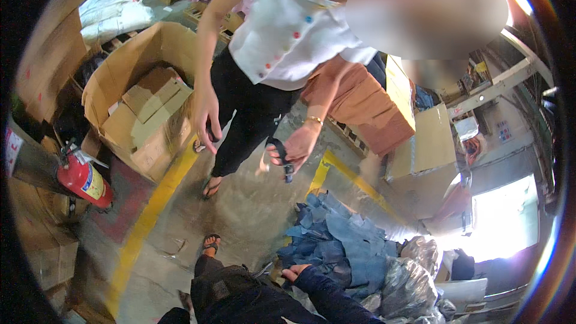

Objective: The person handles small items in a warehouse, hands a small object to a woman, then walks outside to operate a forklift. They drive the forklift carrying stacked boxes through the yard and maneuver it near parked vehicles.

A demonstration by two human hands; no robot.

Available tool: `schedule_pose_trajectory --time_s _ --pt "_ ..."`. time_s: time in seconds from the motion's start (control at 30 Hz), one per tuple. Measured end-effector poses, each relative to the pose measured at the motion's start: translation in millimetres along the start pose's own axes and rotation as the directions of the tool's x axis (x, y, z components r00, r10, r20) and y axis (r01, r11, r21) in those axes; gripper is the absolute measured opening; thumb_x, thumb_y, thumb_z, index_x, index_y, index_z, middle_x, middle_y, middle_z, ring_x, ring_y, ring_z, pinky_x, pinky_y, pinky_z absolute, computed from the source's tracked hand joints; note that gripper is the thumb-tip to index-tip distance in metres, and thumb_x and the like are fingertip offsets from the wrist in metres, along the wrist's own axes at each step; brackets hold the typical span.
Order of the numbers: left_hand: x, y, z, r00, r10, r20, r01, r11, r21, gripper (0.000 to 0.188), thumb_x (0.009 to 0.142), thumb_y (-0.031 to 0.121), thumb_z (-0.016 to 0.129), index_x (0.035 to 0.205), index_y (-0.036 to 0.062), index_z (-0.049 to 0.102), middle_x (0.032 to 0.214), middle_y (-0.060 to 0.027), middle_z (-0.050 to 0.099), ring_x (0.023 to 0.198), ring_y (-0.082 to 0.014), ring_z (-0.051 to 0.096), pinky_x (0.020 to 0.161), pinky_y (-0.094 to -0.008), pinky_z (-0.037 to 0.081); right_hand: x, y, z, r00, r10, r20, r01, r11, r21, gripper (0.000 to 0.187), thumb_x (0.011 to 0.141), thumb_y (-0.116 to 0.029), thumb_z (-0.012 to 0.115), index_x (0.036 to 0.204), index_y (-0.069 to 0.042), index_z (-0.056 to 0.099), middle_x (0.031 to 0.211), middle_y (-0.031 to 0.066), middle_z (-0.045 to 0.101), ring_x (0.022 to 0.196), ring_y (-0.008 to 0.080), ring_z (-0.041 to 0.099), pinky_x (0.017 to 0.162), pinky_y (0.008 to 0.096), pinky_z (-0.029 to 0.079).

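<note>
My right hand [294,272], in a dark sleeve, is low in the middle with its fingers curled in. Whether it holds anything is hidden. It is beside a heap of blue leather-like sheets [354,240]. My left sleeve [174,317] shows at the lower edge; a small skin-toned patch by it is too unclear to read as a hand. Facing me stands a person in a white buttoned top [282,36] and black trousers. One of that person's hands [300,147], with a gold bracelet, holds a small black object [282,157]. Their other hand [207,114] hangs with something dark at its fingers.
A large open cardboard box [99,93] with folded cardboard stands at left, near a red fire extinguisher [84,177]. A yellow floor line [147,222] runs past them. Brown stacked sheets [366,102], a carton [423,144] and clear plastic bags [414,282] lie at right.
</note>
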State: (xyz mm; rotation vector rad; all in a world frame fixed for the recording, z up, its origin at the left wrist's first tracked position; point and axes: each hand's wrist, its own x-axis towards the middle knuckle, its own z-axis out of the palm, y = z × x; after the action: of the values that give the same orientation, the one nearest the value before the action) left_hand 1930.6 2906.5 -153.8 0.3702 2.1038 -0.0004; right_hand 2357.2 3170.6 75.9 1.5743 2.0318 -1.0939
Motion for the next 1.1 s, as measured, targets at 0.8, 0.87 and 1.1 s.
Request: schedule_pose_trajectory --time_s 0.8,0.87,1.1 --pt "0 104 -60 0.756 0.501 -0.423 -0.606 0.780 -0.159 0.026 0.087 0.023 0.069 0.092 -0.0024 0.074 0.072 -0.0084 0.070 0.055 -0.0175 0.064 0.053 -0.0324 0.052 138 -108 -228 0.878 -0.219 -0.426 0.165 -0.697 0.698 0.077 0.101 -0.057 0.034 0.142 0.008 0.036 0.145 0.0311 0.042 0.135 0.0489 0.043 0.112 0.0555 0.038" --pt "14 55 -59 0.837 0.367 -0.407 -0.474 0.857 -0.203 0.025 0.087 0.021 0.068 0.089 -0.0028 0.074 0.071 -0.0090 0.069 0.057 -0.0188 0.064 0.054 -0.0332 0.052 141 -111 -229 0.893 -0.201 -0.404 0.160 -0.696 0.700 0.076 0.101 -0.057 0.033 0.142 0.008 0.035 0.143 0.0308 0.044 0.134 0.0489 0.044 0.112 0.0556 0.039" --pt "57 -48 -55 0.875 -0.062 -0.480 -0.254 0.785 -0.565 0.021 0.085 0.007 0.067 0.103 -0.0029 0.068 0.080 -0.0125 0.070 0.064 -0.0231 0.065 0.060 -0.0374 0.054 152 -108 -229 0.901 -0.171 -0.399 0.183 -0.685 0.706 0.075 0.102 -0.057 0.030 0.145 0.005 0.032 0.142 0.0299 0.045 0.132 0.0481 0.046 0.111 0.0565 0.039"
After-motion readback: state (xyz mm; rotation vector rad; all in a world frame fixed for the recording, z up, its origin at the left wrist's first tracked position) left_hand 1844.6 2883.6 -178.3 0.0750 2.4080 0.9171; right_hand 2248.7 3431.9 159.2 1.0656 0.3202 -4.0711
